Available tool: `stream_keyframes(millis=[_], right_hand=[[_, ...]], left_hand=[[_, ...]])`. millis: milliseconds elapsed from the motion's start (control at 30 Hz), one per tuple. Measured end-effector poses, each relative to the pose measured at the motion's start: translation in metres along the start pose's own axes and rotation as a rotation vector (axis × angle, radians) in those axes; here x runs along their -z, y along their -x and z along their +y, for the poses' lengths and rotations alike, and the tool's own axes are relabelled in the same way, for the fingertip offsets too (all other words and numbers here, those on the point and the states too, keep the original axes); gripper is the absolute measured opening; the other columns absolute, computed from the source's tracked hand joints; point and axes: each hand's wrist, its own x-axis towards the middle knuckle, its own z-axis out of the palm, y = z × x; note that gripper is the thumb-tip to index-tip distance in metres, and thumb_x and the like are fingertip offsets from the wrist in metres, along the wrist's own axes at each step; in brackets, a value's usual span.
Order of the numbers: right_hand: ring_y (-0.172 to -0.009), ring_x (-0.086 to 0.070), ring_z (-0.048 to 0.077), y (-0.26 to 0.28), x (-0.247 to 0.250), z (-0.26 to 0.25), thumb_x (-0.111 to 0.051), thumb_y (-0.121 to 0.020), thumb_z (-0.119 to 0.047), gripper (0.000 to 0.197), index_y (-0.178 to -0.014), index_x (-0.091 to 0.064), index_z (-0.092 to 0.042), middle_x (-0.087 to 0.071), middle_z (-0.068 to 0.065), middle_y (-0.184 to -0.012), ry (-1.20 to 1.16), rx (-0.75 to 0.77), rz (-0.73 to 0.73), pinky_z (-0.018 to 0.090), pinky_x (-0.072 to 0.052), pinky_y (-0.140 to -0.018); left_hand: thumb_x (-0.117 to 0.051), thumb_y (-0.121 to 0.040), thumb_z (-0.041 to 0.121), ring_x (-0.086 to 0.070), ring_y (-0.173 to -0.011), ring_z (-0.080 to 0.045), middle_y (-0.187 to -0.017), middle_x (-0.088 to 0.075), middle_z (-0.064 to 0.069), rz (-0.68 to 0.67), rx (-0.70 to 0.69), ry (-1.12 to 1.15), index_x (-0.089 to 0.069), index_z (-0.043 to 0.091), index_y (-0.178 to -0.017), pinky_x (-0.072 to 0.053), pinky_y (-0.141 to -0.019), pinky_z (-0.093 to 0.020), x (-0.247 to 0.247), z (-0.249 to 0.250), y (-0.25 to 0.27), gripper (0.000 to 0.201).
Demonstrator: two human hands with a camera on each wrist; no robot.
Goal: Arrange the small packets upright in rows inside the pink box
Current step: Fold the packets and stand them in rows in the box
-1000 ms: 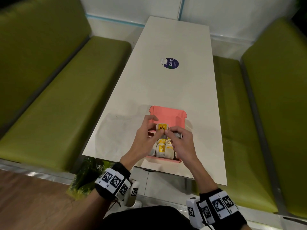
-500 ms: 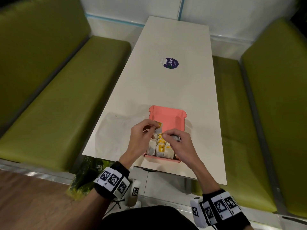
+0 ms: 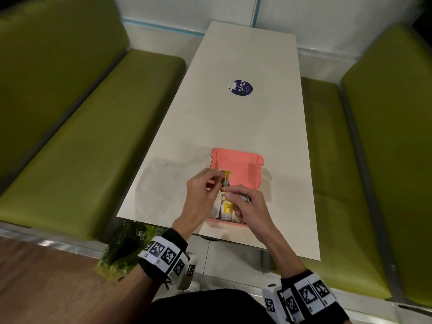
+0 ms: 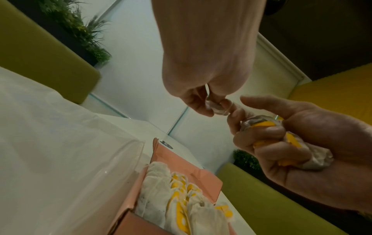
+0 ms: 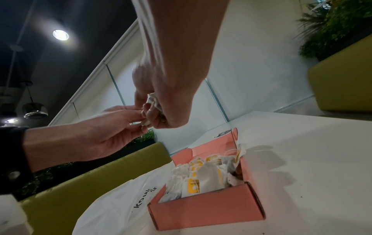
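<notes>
Both hands hovered over the pink box point(image 3: 236, 162) in the lower centre of the head view. The left hand point(image 3: 201, 195) pinched one small packet point(image 3: 225, 175) by its top edge, held above the box's open far half; the right hand point(image 3: 247, 206) had thumb & forefinger nipped on the thin string off that packet, while its other fingers curled round a wad of spare packets point(image 4: 281, 139) (plain in the left wrist view, right of centre). So neither grip was wide: left held the packet, right held string plus wad.

Risks, as I judged them: the string could snag or tug the held packet askew as it went down; the soft packets in the box point(image 5: 201, 178), packed in the near half & leaning a bit, could topple into the free far half if nudged; the crushed wad in the right palm might shed one onto the desk point(image 3: 245, 127) or come out creased, which wouldn't stand well.

Vs. 0.5 s earlier: the left hand had lifted & drifted slightly up-left in frame, the packet's yellow label showed clearer past the fingertips, and the string was drawn out between the hands; box hadn't moved.
</notes>
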Motion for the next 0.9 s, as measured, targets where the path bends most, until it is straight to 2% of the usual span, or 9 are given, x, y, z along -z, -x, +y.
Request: stream_keyframes(millis=[167, 233, 300, 367, 433, 533, 633, 733, 900], right_hand=[[-0.054, -0.055, -0.005, -0.003, 0.001, 0.004, -0.063, -0.092, -0.001, 0.018, -0.103, -0.075, -0.008, -0.064, -0.019, -0.070, 0.077, 0.107, 0.042, 0.005, -0.038, -0.053], [-0.073, -0.063, -0.005, -0.002, 0.000, 0.008, -0.064, -0.092, -0.003, 0.023, -0.109, -0.074, -0.014, -0.071, -0.017, -0.089, 0.130, 0.116, 0.037, 0.009, -0.046, -0.070], [-0.082, -0.065, -0.005, 0.001, -0.001, 0.010, -0.062, -0.093, -0.003, 0.030, -0.120, -0.070, -0.013, -0.071, -0.022, -0.089, 0.171, 0.095, -0.012, 0.013, -0.047, -0.079], [-0.062, -0.057, -0.008, 0.005, 0.001, 0.013, -0.059, -0.095, -0.002, 0.035, -0.129, -0.063, -0.012, -0.065, -0.024, -0.073, 0.153, 0.060, -0.085, 0.006, -0.041, -0.062], [-0.052, -0.046, -0.002, 0.008, 0.006, 0.014, -0.059, -0.096, -0.006, 0.036, -0.131, -0.061, -0.016, -0.061, -0.014, -0.075, 0.116, 0.047, -0.116, 0.008, -0.034, -0.051], [-0.052, -0.034, 0.006, 0.012, 0.013, 0.009, -0.060, -0.096, -0.010, 0.032, -0.126, -0.066, -0.021, -0.057, -0.001, -0.075, 0.087, 0.041, -0.137, 0.015, -0.031, -0.048], [-0.063, -0.060, 0.000, 0.008, 0.017, -0.002, -0.063, -0.093, -0.006, 0.023, -0.112, -0.074, -0.015, -0.070, -0.013, -0.076, 0.141, 0.136, 0.031, 0.011, -0.044, -0.061], [-0.082, -0.063, 0.005, -0.006, 0.021, -0.010, -0.071, -0.089, -0.022, 0.012, -0.101, -0.073, -0.021, -0.069, -0.005, -0.084, 0.198, 0.188, 0.174, 0.024, -0.051, -0.075], [-0.081, -0.063, 0.008, -0.015, 0.020, -0.016, -0.069, -0.089, -0.014, 0.003, -0.086, -0.070, -0.016, -0.068, -0.006, -0.082, 0.395, 0.221, 0.072, 0.020, -0.049, -0.073]], left_hand=[[-0.062, -0.090, -0.006, -0.066, -0.080, -0.006, -0.097, -0.071, 0.000, -0.007, 0.011, 0.040, -0.074, 0.007, -0.095, -0.051, -0.069, -0.015, 0.001, 0.000, 0.000, 0.019], [-0.060, -0.093, -0.004, -0.068, -0.078, -0.008, -0.097, -0.073, 0.000, 0.025, 0.119, 0.164, -0.073, 0.008, -0.096, -0.053, -0.069, -0.020, 0.000, 0.004, -0.002, 0.018], [-0.061, -0.093, -0.002, -0.068, -0.073, -0.009, -0.088, -0.074, -0.001, 0.045, 0.203, 0.259, -0.072, 0.007, -0.094, -0.054, -0.067, -0.022, 0.000, 0.009, -0.003, 0.014], [-0.065, -0.090, -0.003, -0.067, -0.069, -0.010, -0.078, -0.071, -0.004, 0.045, 0.216, 0.284, -0.071, 0.006, -0.088, -0.053, -0.065, -0.021, 0.000, 0.011, -0.003, 0.011], [-0.068, -0.087, -0.002, -0.065, -0.070, -0.011, -0.077, -0.071, -0.007, 0.037, 0.206, 0.280, -0.071, 0.005, -0.086, -0.052, -0.065, -0.020, 0.000, 0.010, -0.002, 0.008], [-0.072, -0.086, 0.003, -0.066, -0.072, -0.015, -0.080, -0.071, -0.007, 0.039, 0.210, 0.261, -0.072, 0.007, -0.089, -0.055, -0.069, -0.026, 0.002, 0.006, -0.002, 0.005], [-0.072, -0.086, 0.003, -0.068, -0.075, -0.022, -0.079, -0.070, -0.008, 0.003, 0.184, 0.266, -0.067, 0.007, -0.087, -0.057, -0.070, -0.034, 0.002, 0.005, -0.001, 0.007], [-0.072, -0.086, 0.000, -0.071, -0.073, -0.020, -0.079, -0.069, -0.014, -0.043, 0.167, 0.296, -0.056, 0.002, -0.086, -0.057, -0.066, -0.032, -0.001, 0.008, 0.003, 0.016], [-0.074, -0.087, 0.007, -0.073, -0.076, -0.025, -0.082, -0.070, -0.012, -0.156, 0.187, 0.324, -0.050, 0.013, -0.094, -0.057, -0.069, -0.042, -0.005, 0.007, 0.012, 0.025]])
